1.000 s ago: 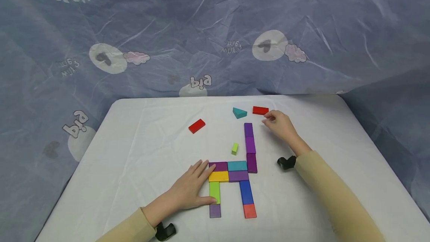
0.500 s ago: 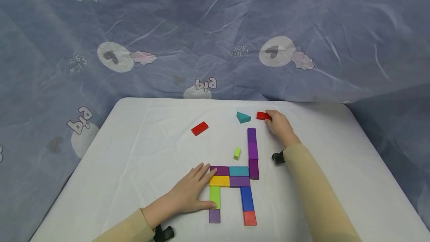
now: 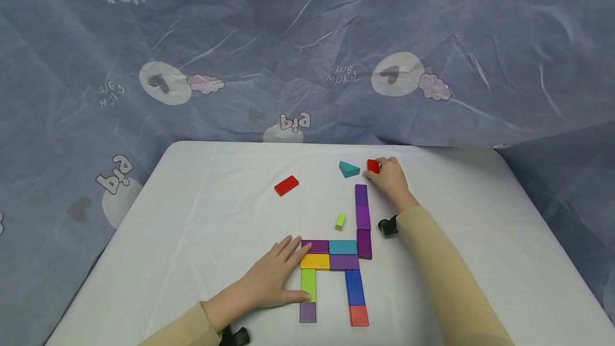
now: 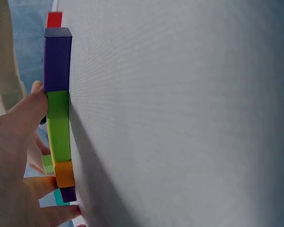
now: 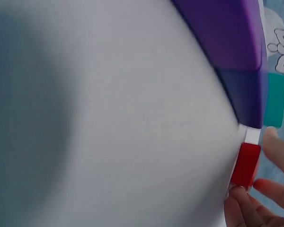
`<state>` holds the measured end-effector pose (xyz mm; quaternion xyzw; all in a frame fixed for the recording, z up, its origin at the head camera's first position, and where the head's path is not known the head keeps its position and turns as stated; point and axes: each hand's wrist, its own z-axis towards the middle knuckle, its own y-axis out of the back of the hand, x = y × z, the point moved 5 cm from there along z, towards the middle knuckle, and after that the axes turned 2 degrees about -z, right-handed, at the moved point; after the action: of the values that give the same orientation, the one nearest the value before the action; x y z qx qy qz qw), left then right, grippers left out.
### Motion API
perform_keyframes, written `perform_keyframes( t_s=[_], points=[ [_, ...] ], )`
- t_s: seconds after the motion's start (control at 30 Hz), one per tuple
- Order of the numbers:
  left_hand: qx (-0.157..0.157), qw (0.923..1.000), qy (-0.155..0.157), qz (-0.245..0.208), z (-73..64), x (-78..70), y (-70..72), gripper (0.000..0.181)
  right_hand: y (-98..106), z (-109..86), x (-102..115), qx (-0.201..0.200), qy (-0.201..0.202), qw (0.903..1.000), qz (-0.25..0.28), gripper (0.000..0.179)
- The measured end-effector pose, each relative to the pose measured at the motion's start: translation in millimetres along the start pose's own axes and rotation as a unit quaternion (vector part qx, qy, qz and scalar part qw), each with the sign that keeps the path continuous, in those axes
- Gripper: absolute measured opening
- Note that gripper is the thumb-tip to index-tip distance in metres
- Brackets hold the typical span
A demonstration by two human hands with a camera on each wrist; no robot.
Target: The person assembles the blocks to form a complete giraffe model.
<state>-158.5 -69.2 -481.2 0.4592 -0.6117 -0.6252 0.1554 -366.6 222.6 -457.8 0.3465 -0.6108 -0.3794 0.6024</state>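
My left hand (image 3: 274, 276) rests with spread, straight fingers along the left side of a flat figure of coloured blocks. Its thumb touches the light green block (image 3: 308, 284), and its fingertips reach the dark purple block (image 3: 315, 246) above the yellow block (image 3: 315, 261). At the far side, my right hand (image 3: 390, 179) has its thumb and curled fingers around a red block (image 3: 372, 165); the fingers cover its right end. In the right wrist view, the red block (image 5: 246, 164) shows between the thumb and the fingers. A teal triangular block (image 3: 349, 169) lies just left of this hand.
Three purple blocks (image 3: 363, 218) form a column at the figure's upper right. A blue block (image 3: 355, 287) and a coral block (image 3: 359, 315) make its right leg. Another red block (image 3: 286, 185) and a small green block (image 3: 340, 221) lie loose on the white table (image 3: 216, 202).
My right hand has moved left onto the far red block, its fingers closing around it. The left hand stays on the figure. The head view has shifted slightly.
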Motion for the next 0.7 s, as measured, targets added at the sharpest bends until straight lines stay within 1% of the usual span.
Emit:
perform_keyframes(
  t_s=[0.07,0.13,0.2,0.3,0.4,0.53,0.7],
  points=[
    [-0.004,1.0,-0.004,0.003,-0.2,-0.6,0.1,0.098,-2.4,2.1,3.1,0.014,0.011,0.9998,-0.001,0.055],
    [-0.008,0.9999,-0.008,0.006,-0.2,-1.2,0.3,0.098,-3.1,4.7,4.6,0.02,0.031,0.9991,-0.019,0.052],
    [-0.008,0.9999,-0.009,0.008,-0.2,-1.9,0.4,0.098,-3.6,7.2,3.4,0.035,0.042,0.9981,-0.027,0.05],
    [-0.004,1.0,-0.006,0.005,-0.5,-2.9,0.5,0.098,-5.4,7.4,1.3,0.073,0.043,0.9963,-0.013,0.052],
    [-0.003,1.0,-0.004,0.003,-1.4,-3.4,1.0,0.098,-8.1,6.0,0.4,0.103,0.037,0.9938,0.021,0.054],
    [-0.009,0.9999,-0.006,0.006,-1.7,-2.6,1.7,0.098,-12.1,6.5,3.4,0.113,0.041,0.9918,0.043,0.053],
    [-0.013,0.9998,-0.009,0.009,-1.2,-0.9,0.9,0.098,-16.6,7.8,9.9,0.121,0.052,0.9906,0.037,0.051]
  ],
)
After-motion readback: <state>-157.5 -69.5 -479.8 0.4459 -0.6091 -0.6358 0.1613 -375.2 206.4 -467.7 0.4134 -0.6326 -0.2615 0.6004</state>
